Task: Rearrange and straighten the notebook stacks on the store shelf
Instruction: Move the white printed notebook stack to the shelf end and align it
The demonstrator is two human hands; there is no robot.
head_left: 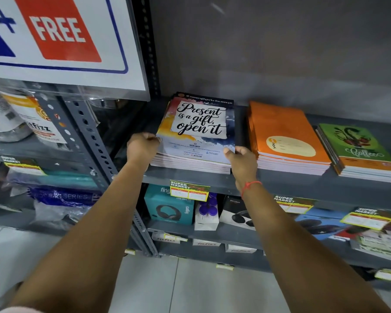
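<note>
Three notebook stacks lie on a grey metal shelf point(291, 184). The left stack point(196, 132) has a cover reading "Present is a gift, open it". My left hand point(142, 147) grips its front left corner. My right hand point(242, 159) grips its front right corner, with a red thread on the wrist. An orange stack point(287, 136) sits in the middle, close to my right hand. A green and orange "Coffee" stack point(359, 150) lies at the right, its notebooks slightly fanned.
A large "FREE" sign point(61, 39) hangs at upper left over a neighbouring rack with jars point(34, 118). Perforated steel uprights point(88, 136) stand left of the stack. Boxed headphones point(169, 206) and price tags point(189, 190) fill the shelf below. Tiled floor lies underneath.
</note>
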